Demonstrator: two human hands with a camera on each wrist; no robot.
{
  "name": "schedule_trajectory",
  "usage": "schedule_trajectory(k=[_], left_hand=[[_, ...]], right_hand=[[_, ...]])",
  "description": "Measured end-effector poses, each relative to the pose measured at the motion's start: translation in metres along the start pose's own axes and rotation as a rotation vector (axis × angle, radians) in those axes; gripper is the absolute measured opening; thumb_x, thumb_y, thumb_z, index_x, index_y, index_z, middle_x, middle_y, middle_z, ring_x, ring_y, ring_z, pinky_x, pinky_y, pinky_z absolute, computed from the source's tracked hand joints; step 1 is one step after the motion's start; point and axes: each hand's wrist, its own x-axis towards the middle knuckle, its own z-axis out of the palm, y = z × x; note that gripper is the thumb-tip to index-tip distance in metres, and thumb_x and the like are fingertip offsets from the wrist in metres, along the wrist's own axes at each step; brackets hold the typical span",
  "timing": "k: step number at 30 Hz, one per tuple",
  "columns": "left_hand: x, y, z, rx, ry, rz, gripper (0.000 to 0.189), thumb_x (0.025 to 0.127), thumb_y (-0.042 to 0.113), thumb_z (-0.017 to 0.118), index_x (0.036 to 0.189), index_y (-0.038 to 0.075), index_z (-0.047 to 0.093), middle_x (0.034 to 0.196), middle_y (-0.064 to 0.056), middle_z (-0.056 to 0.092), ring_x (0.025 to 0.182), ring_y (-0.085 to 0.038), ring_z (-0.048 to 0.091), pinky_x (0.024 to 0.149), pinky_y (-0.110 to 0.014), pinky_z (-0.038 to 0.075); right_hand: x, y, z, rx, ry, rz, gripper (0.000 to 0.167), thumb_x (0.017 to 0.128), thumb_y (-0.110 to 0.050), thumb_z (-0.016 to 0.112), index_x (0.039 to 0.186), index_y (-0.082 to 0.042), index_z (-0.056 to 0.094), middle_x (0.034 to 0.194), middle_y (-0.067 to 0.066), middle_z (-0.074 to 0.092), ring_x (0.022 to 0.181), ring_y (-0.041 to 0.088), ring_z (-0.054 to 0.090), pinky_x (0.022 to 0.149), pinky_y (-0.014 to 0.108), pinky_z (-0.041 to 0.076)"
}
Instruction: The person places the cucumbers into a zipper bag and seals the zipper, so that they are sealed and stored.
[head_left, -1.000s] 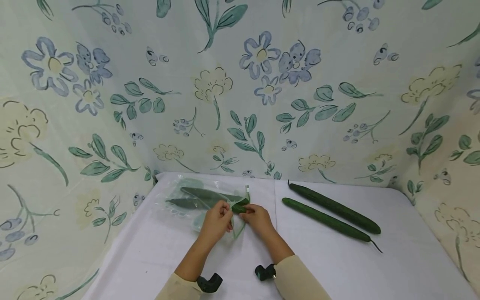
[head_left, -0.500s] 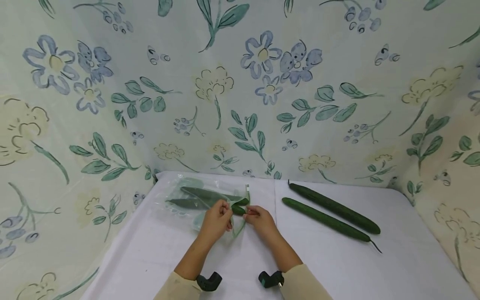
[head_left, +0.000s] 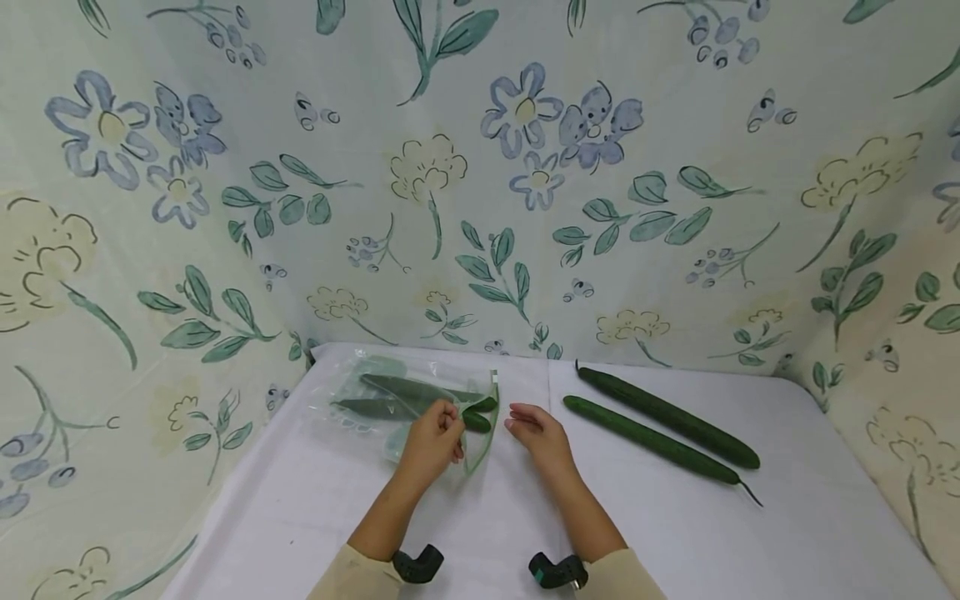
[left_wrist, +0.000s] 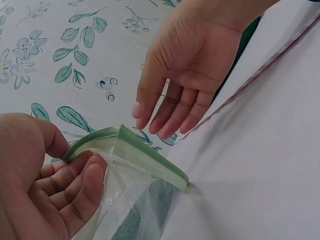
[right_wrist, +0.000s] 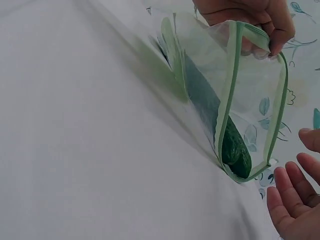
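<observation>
The head view puts two loose, long dark-green cucumbers (head_left: pixel 651 439), axes ten-to-four, at three o'clock from the nearer, relaxed, empty right hand (head_left: pixel 543 435) and a clear, green-rimmed plastic bag (head_left: pixel 378 365) at nine; the left wrist view, the left hand (left_wrist: pixel 42 180) pinching its rim (left_wrist: pixel 152 161); the right wrist view, the bag gaping.

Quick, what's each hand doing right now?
Left hand: closed, pinching the green rim of the clear bag.
Right hand: open, holding nothing, apart from the bag.

floral backdrop (head_left: pixel 525 179) behind a white tablecloth (head_left: pixel 720 533)
</observation>
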Motion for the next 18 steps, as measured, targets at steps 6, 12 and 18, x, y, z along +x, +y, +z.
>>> schedule_trajectory(k=[6, 12, 18], left_hand=[[-0.001, 0.001, 0.0, 0.013, 0.005, 0.008, 0.013, 0.094, 0.007, 0.053, 0.104, -0.001, 0.057, 0.072, -0.006, 0.058, 0.052, -0.016, 0.061, 0.049, -0.027, 0.057], [-0.001, 0.001, 0.0, 0.02, 0.002, 0.011, 0.016, 0.094, 0.008, 0.053, 0.106, -0.002, 0.057, 0.071, -0.004, 0.058, 0.053, -0.015, 0.061, 0.049, -0.027, 0.057], [-0.001, 0.0, 0.001, 0.001, 0.005, -0.007, 0.014, 0.094, 0.006, 0.054, 0.105, -0.003, 0.056, 0.072, -0.005, 0.057, 0.053, -0.016, 0.061, 0.05, -0.028, 0.057]], right_hand=[[-0.002, -0.004, -0.012, 0.008, 0.049, -0.013, 0.043, 0.092, -0.021, 0.075, 0.13, -0.006, 0.065, 0.128, 0.014, 0.068, 0.11, 0.016, 0.069, 0.089, 0.018, 0.054], [-0.006, -0.007, -0.021, -0.011, 0.068, -0.026, 0.04, 0.092, -0.022, 0.074, 0.129, -0.008, 0.066, 0.129, 0.015, 0.068, 0.112, 0.018, 0.069, 0.091, 0.019, 0.054], [-0.009, -0.011, -0.029, -0.016, 0.085, -0.03, 0.039, 0.094, -0.024, 0.073, 0.13, -0.012, 0.065, 0.133, 0.015, 0.065, 0.117, 0.021, 0.066, 0.097, 0.023, 0.055]])
